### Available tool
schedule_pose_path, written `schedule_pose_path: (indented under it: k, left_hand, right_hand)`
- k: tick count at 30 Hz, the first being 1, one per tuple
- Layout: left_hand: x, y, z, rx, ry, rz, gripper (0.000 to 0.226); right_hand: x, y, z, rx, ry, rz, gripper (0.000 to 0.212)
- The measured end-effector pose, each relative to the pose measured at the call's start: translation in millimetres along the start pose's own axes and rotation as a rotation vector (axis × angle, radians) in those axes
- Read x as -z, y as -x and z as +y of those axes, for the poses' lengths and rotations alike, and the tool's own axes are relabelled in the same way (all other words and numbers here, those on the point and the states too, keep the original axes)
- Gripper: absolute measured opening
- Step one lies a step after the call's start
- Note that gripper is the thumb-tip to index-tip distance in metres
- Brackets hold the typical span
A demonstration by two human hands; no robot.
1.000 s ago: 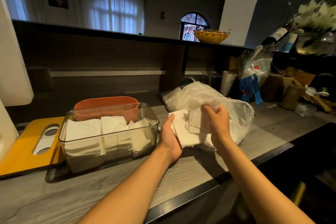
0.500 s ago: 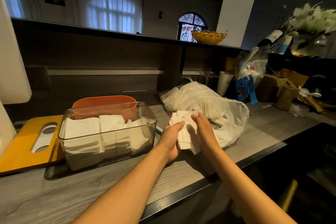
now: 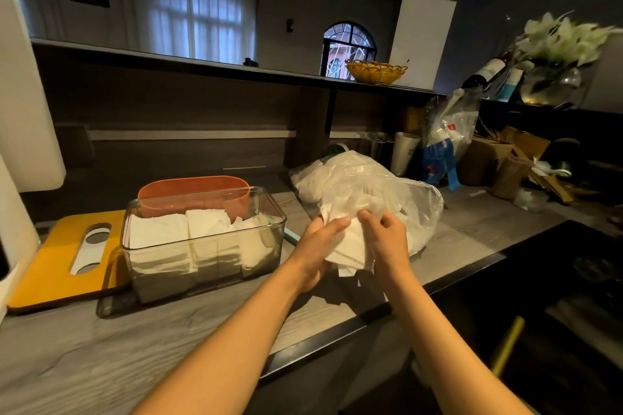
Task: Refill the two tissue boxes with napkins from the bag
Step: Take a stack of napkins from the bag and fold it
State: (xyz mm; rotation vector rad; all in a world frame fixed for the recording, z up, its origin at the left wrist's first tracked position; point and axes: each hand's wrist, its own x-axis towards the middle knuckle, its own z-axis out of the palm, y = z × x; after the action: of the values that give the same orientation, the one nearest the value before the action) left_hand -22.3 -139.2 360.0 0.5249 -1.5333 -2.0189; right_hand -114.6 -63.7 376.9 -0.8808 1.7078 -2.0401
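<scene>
A clear plastic tissue box stands on the grey counter, holding stacks of white napkins. Right behind it is an orange tissue box; what is inside it is hidden. To the right lies a clear plastic bag with more napkins inside. Between the box and the bag, my left hand and my right hand together hold a small stack of white napkins, left hand under and behind it, right hand's fingers curled over its front.
An orange lid with an oval slot lies left of the clear box. The counter's dark front edge runs diagonally below my hands. Boxes, bags, a paper cup and a flower vase crowd the back right. A white appliance stands far left.
The napkin stack has come out of the bag's mouth and moved left and toward me; both hands have closed in around it.
</scene>
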Motion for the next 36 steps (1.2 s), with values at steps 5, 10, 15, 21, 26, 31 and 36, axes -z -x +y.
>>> schedule_pose_path:
  k: [5,10,15,21,26,31,36]
  left_hand:
    - [-4.3,40.8,4.5,-0.046,-0.111,0.045,0.034]
    - [14.8,101.5,11.4,-0.127,-0.156,0.149,0.024]
    - [54.0,148.9,21.7,-0.215,-0.242,0.368,0.028]
    - [97.4,189.5,22.0,-0.284,-0.259,0.537,0.027]
    - [126.0,208.6,18.3,-0.287,-0.398,0.611,0.024]
    - [136.8,213.0,8.0,-0.241,-0.559,0.672,0.027]
    - [120.5,204.0,7.3,-0.264,-0.423,0.697,0.020]
  right_hand:
    - [-1.8,30.7,-8.5,0.046,-0.195,0.062,0.007]
    - [-12.0,69.3,-10.7,-0.042,-0.367,-0.105,0.008]
    - [-31.6,94.7,-8.1,-0.197,-0.344,-0.357,0.035]
    - [-69.6,121.5,-6.0,-0.213,-0.171,-0.604,0.031]
    - [-98.1,136.6,2.6,-0.132,-0.024,-0.650,0.036]
    - [-122.6,153.6,16.3,-0.124,0.053,-0.534,0.046]
    - [-140.2,159.3,16.4,-0.051,-0.008,-0.320,0.036]
